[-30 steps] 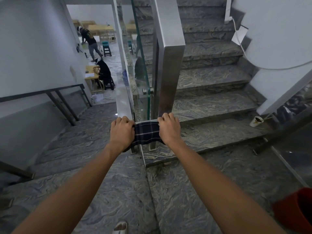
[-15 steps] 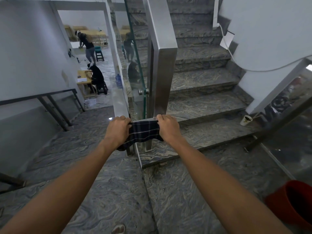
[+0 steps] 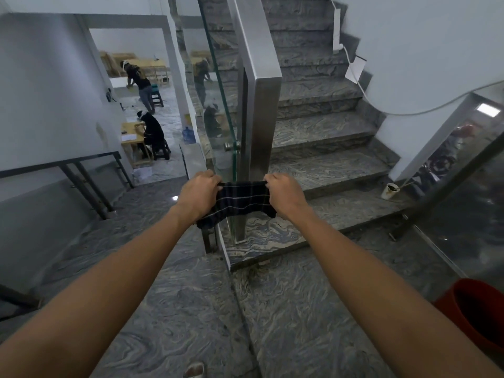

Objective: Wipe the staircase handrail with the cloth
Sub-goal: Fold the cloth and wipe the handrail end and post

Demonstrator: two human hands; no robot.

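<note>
A dark checked cloth (image 3: 240, 201) is stretched between my two hands in front of the steel handrail post (image 3: 259, 126). My left hand (image 3: 197, 193) grips the cloth's left end and my right hand (image 3: 285, 193) grips its right end. The cloth sits low against the post, whose foot stands on the first step. The steel handrail (image 3: 245, 31) slopes up and away from the post's top, with a glass panel (image 3: 218, 105) to its left. The cloth's lower edge hangs loose below my hands.
Marbled stone stairs (image 3: 321, 170) rise ahead; another flight drops to the left beside a dark rail (image 3: 81, 181). A red bucket (image 3: 477, 312) stands at the lower right, a paper cup (image 3: 390, 190) on a step. Two people (image 3: 147, 105) work in the room beyond.
Both hands have slid the cloth a little down the post, and it now hangs more spread out. My view has tilted slightly upward and to the left.
</note>
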